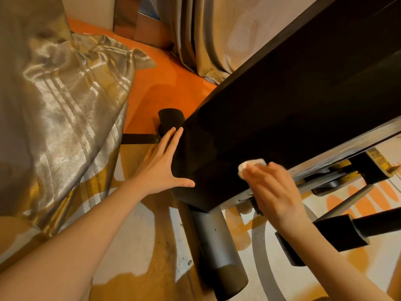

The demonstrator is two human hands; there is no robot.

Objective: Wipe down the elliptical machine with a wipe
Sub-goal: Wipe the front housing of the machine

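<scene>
Single head view, steeply downward, close over hands, seemingly tilted.

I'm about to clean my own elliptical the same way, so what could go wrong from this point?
The right hand presses a small balled wipe near the lower edge of the black housing, beside exposed metal brackets; fingers could snag there. The wipe is so small that bare skin may smear the panel. The left hand braces flat on the housing's end and may leave fresh prints.
</scene>
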